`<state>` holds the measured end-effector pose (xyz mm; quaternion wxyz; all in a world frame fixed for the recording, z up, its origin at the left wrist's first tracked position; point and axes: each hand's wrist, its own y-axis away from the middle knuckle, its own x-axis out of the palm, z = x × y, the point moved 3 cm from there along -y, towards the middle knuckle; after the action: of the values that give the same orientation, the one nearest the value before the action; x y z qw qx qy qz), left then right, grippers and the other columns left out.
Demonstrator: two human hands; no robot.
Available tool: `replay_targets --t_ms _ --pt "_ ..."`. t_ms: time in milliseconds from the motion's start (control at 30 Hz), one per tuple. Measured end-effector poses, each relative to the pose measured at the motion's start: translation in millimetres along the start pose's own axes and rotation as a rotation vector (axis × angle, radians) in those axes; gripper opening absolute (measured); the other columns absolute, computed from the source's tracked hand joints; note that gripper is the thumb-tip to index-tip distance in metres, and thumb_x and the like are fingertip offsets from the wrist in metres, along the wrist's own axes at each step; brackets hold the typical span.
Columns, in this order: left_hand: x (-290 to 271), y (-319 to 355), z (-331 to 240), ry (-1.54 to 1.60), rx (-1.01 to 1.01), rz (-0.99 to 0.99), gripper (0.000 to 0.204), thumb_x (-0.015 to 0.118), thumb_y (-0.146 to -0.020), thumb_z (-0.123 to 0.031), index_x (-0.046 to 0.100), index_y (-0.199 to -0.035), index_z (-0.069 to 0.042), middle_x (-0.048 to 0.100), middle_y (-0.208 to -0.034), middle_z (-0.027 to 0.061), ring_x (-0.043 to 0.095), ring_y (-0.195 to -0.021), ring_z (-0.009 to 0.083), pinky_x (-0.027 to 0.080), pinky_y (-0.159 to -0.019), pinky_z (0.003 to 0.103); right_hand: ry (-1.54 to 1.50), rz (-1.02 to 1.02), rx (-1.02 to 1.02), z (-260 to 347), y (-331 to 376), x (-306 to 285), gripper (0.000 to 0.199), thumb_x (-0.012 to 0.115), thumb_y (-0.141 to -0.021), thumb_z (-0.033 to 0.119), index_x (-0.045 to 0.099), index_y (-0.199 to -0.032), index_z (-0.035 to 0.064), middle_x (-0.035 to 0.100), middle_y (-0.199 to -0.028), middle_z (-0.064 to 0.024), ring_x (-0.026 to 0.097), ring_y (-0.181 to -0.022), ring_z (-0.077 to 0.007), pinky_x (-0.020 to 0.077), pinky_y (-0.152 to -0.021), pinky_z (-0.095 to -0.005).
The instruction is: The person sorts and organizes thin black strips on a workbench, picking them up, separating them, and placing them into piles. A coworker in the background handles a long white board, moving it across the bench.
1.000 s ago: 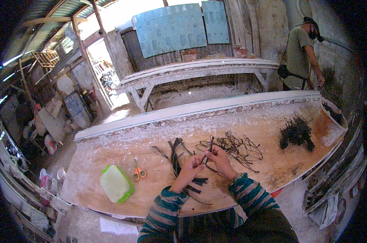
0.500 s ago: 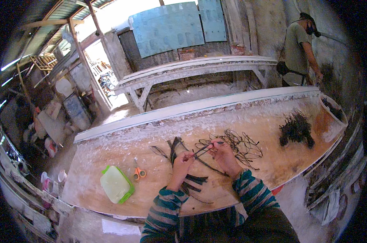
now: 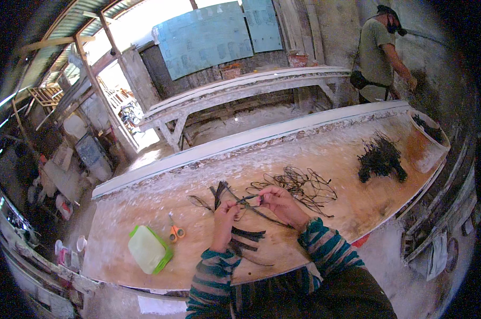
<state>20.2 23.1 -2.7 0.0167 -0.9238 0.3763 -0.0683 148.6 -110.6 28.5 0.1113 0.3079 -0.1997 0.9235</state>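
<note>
Between my two hands runs a thin black strip [image 3: 247, 200], pinched at either end. My left hand [image 3: 225, 222] has its fingers closed on one end, and my right hand [image 3: 283, 204] grips the other, slightly farther right. Under and around the left hand lie bundles of flat black strips [image 3: 248, 234] on the wooden tabletop [image 3: 187, 266]. Just beyond the right hand spreads a loose tangle of knotted black loops [image 3: 309, 191]. Orange-handled scissors [image 3: 176, 232] lie to the left, beside a pale box with green edges [image 3: 149, 250].
A dark heap of black strips [image 3: 381, 159] sits at the right, near a tipped bucket [image 3: 429, 149] with more inside. A white raised ledge [image 3: 240, 146] borders the table's far side. Behind it stands a long white bench [image 3: 240, 87]. Another person [image 3: 376, 53] stands at the far right.
My hands have drawn slightly left and lower in the picture, and the right hand has turned a little around the strip. The view has shifted. The other person's arm has lifted.
</note>
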Motion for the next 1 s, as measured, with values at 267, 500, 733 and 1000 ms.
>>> replay_targets --t_ms 267,500,733,1000 --pt "9.9 5.9 -11.8 0.171 -0.051 0.072 0.006 0.058 -0.083 -0.013 0.058 -0.081 -0.007 0.054 -0.07 -0.0035 0.048 -0.062 0.0049 0.039 -0.058 0.019 0.483 -0.173 -0.044 -7.4 -7.9 -12.5 0.013 0.063 -0.078 0.007 0.056 -0.089 0.0027 0.057 -0.077 -0.0028 0.056 -0.075 -0.0116 0.0446 -0.072 -0.0247" --pt "24.3 18.1 -14.5 0.122 -0.019 0.356 0.008 0.058 -0.082 -0.012 0.06 -0.087 -0.005 0.055 -0.077 -0.0024 0.051 -0.073 0.0081 0.039 -0.068 0.021 0.893 -0.302 -0.188 -16.7 -9.3 -28.7 0.011 0.063 -0.075 0.002 0.054 -0.081 0.0048 0.053 -0.071 0.0028 0.047 -0.063 -0.0059 0.039 -0.056 -0.0206" --pt "27.0 20.8 2.0 0.086 -0.033 0.594 0.007 0.06 -0.08 -0.011 0.054 -0.079 -0.007 0.049 -0.078 -0.0037 0.046 -0.075 0.0072 0.035 -0.072 0.022 1.04 -0.437 -0.301 -11.6 -9.6 -29.2 0.01 0.057 -0.077 0.003 0.057 -0.087 0.0028 0.054 -0.075 0.001 0.045 -0.062 -0.007 0.0373 -0.053 -0.0226" --pt "17.4 14.3 -22.5 -0.024 0.058 0.107 0.01 0.062 -0.079 -0.009 0.053 -0.077 -0.007 0.045 -0.07 -0.0055 0.042 -0.065 0.0048 0.034 -0.059 0.02 0.833 -0.275 -0.193 -20.8 -13.0 -34.9 0.008 0.059 -0.081 0.007 0.059 -0.088 0.0042 0.055 -0.082 0.0006 0.05 -0.083 -0.0076 0.0401 -0.074 -0.0224"
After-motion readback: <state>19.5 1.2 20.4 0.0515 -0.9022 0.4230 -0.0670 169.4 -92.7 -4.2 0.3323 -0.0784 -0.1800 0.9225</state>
